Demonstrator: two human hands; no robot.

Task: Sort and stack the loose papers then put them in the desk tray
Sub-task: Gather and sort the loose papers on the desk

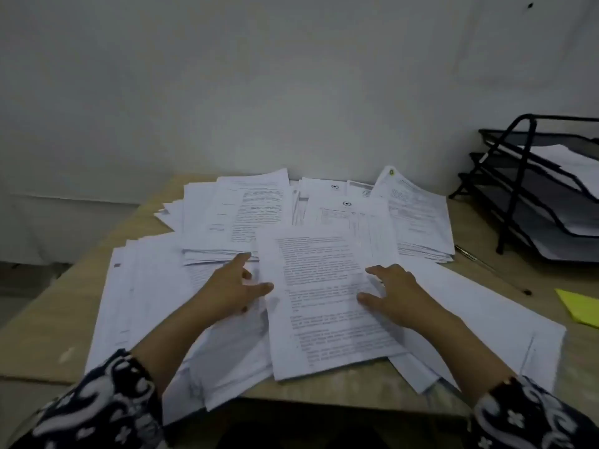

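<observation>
while print blurs, both hands point(235, 291) point(393, 294) rest flat-fingered, grip seemingly wide, on papers point(321, 296); tray point(505, 189) cropped.

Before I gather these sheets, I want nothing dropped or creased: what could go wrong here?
1. The printed stack under both hands, left hand and right hand, overhangs the table's near edge; a pull could spill sheets.
2. The pen lies beside the papers and could get swept off.
</observation>
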